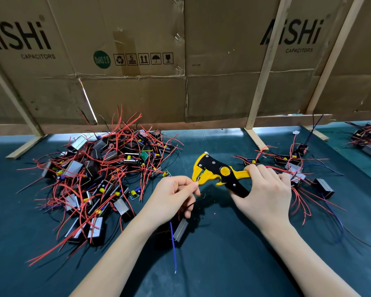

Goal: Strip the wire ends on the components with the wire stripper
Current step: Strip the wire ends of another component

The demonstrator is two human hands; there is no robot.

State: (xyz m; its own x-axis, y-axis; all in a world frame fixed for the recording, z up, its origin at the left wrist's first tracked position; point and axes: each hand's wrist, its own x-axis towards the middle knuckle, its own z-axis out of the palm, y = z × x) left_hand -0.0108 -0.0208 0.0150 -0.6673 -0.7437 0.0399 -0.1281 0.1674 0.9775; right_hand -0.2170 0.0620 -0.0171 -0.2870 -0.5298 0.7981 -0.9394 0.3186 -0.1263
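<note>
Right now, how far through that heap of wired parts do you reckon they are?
Early on, I'd judge. A small batch lies to the right, probably already stripped, though the wire tips are too small to tell. In hand: the left hand pinches a wire end into the yellow wire stripper, whose handles the right hand grips. Left: the far bigger pile on the left side.

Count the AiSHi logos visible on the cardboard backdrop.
2: one logo at upper left, cut off by the frame edge; another logo at upper right, between the wooden struts. More may sit outside the view.
</note>
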